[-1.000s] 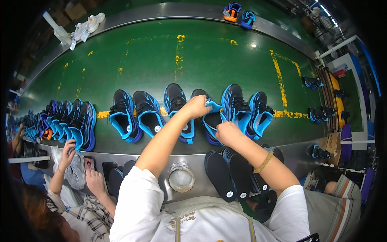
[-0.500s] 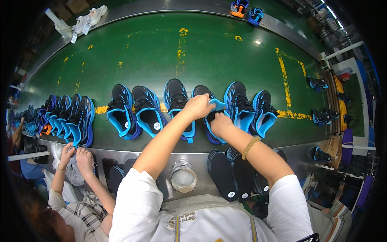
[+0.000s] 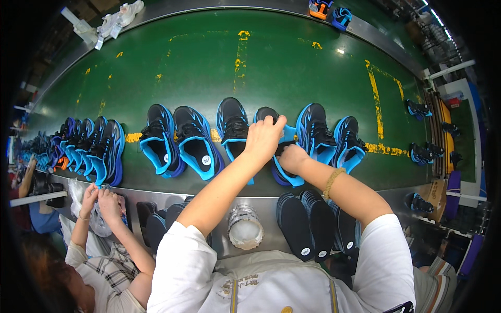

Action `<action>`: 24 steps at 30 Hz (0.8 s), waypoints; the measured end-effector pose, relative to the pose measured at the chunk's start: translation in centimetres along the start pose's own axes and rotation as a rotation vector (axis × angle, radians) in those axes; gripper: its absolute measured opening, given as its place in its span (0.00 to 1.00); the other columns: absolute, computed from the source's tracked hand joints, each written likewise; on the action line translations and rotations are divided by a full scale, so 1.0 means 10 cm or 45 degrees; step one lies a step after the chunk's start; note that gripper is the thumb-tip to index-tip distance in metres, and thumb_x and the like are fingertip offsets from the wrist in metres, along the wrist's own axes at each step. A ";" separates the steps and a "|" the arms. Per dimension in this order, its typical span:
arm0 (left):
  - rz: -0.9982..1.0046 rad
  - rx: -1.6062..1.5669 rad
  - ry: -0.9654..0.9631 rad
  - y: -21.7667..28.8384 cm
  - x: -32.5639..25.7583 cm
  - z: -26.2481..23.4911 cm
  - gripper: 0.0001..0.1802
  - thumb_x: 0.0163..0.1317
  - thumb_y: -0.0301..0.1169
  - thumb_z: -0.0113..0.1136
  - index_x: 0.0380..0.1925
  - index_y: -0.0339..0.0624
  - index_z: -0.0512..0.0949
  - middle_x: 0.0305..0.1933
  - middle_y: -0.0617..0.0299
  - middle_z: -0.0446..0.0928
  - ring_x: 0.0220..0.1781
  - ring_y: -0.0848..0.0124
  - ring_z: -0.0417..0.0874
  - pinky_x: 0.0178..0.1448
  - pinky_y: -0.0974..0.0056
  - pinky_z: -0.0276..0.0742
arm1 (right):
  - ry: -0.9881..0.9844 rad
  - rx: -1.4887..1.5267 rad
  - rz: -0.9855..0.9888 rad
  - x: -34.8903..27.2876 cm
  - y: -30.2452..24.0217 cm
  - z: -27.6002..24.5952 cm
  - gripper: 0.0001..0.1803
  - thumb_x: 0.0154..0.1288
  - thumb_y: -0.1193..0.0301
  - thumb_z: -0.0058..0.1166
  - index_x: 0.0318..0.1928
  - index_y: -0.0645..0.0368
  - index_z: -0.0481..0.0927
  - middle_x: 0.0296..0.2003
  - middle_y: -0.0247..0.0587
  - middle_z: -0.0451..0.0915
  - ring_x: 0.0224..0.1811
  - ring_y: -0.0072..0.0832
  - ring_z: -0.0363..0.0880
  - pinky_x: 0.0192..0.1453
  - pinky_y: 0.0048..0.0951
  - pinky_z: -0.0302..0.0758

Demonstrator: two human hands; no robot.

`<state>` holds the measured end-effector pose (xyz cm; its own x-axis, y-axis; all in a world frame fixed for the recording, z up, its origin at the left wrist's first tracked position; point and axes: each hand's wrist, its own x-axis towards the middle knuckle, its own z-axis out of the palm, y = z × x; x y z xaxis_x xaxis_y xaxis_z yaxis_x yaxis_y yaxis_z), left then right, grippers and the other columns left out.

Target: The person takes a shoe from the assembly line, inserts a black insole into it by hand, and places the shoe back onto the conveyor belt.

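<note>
A black-and-blue sneaker [image 3: 266, 113] lies on the green work surface with its toe away from me. My left hand [image 3: 263, 140] is closed over its upper, at the light-blue tongue [image 3: 288, 134]. At the shoe's opening is my right hand [image 3: 292, 158], its fingers reaching inside and hidden there; what they touch cannot be seen. Close on the left stands a matching sneaker [image 3: 232, 113], partly covered by my left arm. Another pair, with a nearer sneaker [image 3: 313, 122] and a farther one [image 3: 347, 135], sits to the right.
Stacked black insoles [image 3: 293, 224] lie on the metal ledge before me, beside a clear plastic jar [image 3: 245, 229]. Further left is a sneaker pair with round white labels inside [image 3: 195, 156]. A co-worker's hands [image 3: 107, 206] hold a shoe in the row [image 3: 107, 151] at far left.
The whole view has shifted slightly. My left hand has turned, knuckles higher, and covers more of the tongue. My right hand stays at the shoe's opening.
</note>
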<state>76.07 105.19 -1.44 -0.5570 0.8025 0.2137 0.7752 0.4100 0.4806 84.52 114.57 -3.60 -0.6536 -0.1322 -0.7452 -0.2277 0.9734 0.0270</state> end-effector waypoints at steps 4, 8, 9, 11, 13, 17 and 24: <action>0.200 0.166 0.094 -0.05 -0.02 0.07 0.16 0.48 0.28 0.51 0.40 0.45 0.67 0.30 0.58 0.68 0.28 0.62 0.75 0.30 0.60 0.69 | 0.178 -0.130 -0.129 -0.11 0.00 0.10 0.15 0.60 0.67 0.36 0.37 0.55 0.78 0.36 0.38 0.79 0.43 0.30 0.73 0.55 0.30 0.58; 0.220 0.187 0.101 -0.12 -0.06 0.08 0.14 0.47 0.27 0.51 0.37 0.43 0.68 0.29 0.59 0.68 0.28 0.63 0.77 0.30 0.61 0.71 | -0.281 0.379 -0.177 -0.54 -0.02 -0.36 0.25 0.61 0.60 0.27 0.43 0.62 0.76 0.40 0.46 0.78 0.51 0.33 0.71 0.68 0.36 0.40; 0.206 0.208 0.058 -0.10 -0.05 0.09 0.12 0.48 0.27 0.51 0.35 0.43 0.68 0.29 0.59 0.69 0.27 0.64 0.77 0.30 0.61 0.71 | -0.361 0.513 -0.133 -0.58 -0.04 -0.39 0.30 0.59 0.57 0.23 0.46 0.67 0.74 0.42 0.50 0.76 0.53 0.33 0.69 0.70 0.38 0.29; 0.219 0.218 0.035 -0.03 0.00 0.12 0.06 0.48 0.28 0.51 0.28 0.41 0.68 0.28 0.59 0.69 0.26 0.65 0.78 0.29 0.62 0.72 | -0.074 0.464 -0.034 -0.43 -0.12 0.11 0.31 0.59 0.57 0.23 0.46 0.67 0.74 0.43 0.51 0.75 0.53 0.32 0.69 0.70 0.38 0.28; 0.213 0.235 0.046 -0.04 0.01 0.14 0.06 0.47 0.28 0.51 0.27 0.41 0.68 0.28 0.59 0.69 0.26 0.65 0.78 0.28 0.63 0.73 | 0.406 0.441 0.053 -0.43 -0.18 0.26 0.25 0.58 0.58 0.34 0.40 0.67 0.75 0.41 0.49 0.76 0.51 0.34 0.70 0.69 0.41 0.36; 0.241 0.352 0.066 -0.08 -0.02 0.11 0.05 0.47 0.29 0.52 0.25 0.43 0.69 0.26 0.61 0.70 0.24 0.68 0.78 0.27 0.65 0.72 | 1.414 0.640 0.159 -0.78 -0.40 0.45 0.10 0.47 0.69 0.58 0.29 0.58 0.74 0.32 0.38 0.71 0.41 0.35 0.69 0.56 0.43 0.57; 0.352 0.181 -0.037 0.21 -0.31 -0.11 0.07 0.45 0.28 0.53 0.25 0.43 0.67 0.25 0.61 0.67 0.26 0.65 0.73 0.31 0.62 0.67 | 1.322 0.823 0.413 -1.03 -0.73 0.90 0.14 0.50 0.70 0.57 0.40 0.56 0.76 0.39 0.41 0.69 0.43 0.36 0.68 0.52 0.41 0.60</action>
<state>79.11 103.10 -0.10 -0.3118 0.9034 0.2944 0.9313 0.2291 0.2832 99.44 110.50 -2.15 -0.9369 0.3302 0.1151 0.2505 0.8633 -0.4381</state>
